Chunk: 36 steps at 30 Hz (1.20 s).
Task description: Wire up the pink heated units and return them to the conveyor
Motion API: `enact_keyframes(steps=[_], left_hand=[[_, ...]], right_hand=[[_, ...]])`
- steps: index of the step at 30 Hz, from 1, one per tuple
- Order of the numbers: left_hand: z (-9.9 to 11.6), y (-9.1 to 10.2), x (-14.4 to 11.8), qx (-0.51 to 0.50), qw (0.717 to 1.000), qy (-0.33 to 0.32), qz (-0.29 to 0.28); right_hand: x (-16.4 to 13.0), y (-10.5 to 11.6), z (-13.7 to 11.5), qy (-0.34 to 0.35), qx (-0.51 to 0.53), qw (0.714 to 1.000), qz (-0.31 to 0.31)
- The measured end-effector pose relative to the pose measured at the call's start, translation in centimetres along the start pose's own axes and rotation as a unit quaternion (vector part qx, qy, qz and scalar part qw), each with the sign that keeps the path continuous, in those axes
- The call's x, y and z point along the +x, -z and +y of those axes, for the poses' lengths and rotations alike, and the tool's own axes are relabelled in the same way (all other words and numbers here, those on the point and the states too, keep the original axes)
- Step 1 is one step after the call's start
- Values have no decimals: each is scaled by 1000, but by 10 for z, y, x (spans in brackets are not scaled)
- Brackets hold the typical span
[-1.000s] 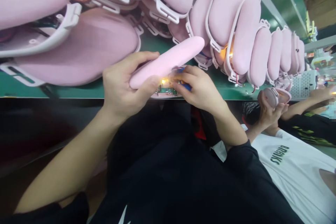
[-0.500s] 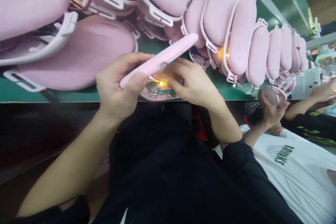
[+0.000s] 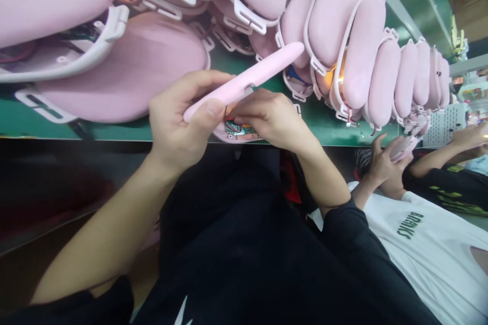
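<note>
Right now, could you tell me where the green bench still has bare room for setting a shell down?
Bare strips of green bench show only along its near edge: right of the right hand, and under the big pink shell. Behind, stacked shells crowd everything.

Co-worker's white T-shirt (image 3: 430,249) has green print, reads approx "BRAVKS", seen upside down, letters not sure. Printed sheet (image 3: 444,124) far right on the bench: rows of text, too small to read. Nothing else legible
</note>
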<state>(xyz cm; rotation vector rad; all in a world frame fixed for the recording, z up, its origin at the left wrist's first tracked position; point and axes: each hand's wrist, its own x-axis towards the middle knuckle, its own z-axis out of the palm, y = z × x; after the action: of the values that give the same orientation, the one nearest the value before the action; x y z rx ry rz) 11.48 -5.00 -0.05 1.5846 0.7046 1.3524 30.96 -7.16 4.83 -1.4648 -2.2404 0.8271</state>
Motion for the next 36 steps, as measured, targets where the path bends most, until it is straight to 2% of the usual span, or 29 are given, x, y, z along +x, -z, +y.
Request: enact_keyframes(steps=[9,13,17,24,29,36], left_hand=[[-2,2,0,8,1000,-2,-7],[-2,2,0,8,1000,3,-10],[-2,2,1,3,1000,11,-17],[-3,3,-1,26,999,5,-24],[-3,3,1,36,999,0,-34],[-4,3,1,13,999,8,-28]], right_hand=[[2,11,-1,25,-24,997,-64],[4,14,-1,20,-48,996,-68],[-1,7,3,21,-63,997,-38],[-20,-22,18,67,-117,986,100],[-23,-21,15,82,-111,984,111],[-17,-20,2,-5,-76,990,123]])
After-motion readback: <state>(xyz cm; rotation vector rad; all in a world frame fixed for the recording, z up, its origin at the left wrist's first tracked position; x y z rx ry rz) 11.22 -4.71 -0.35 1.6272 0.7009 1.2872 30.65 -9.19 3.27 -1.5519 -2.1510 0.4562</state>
